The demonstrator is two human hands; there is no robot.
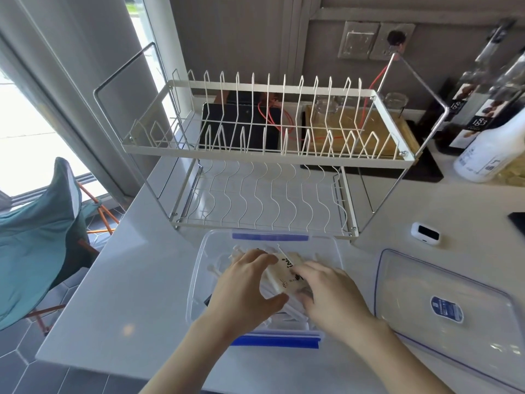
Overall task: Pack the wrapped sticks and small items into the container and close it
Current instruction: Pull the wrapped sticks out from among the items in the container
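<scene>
Both hands work inside the open clear container (199, 268) on the white counter (119, 280). Left hand (244, 288) curls round a bundle of wrapped sticks (279, 275) – thumb below, fingers on top; right hand (326, 291) rests on the same bundle, its grip hidden. Progress: sticks appear partly packed, bundle low inside the walls. Remaining – settle contents, then fit the lid (443, 302), lying apart to the right.

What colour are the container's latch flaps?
Blue, on the clear container; latch flaps show best in the head view.
</scene>
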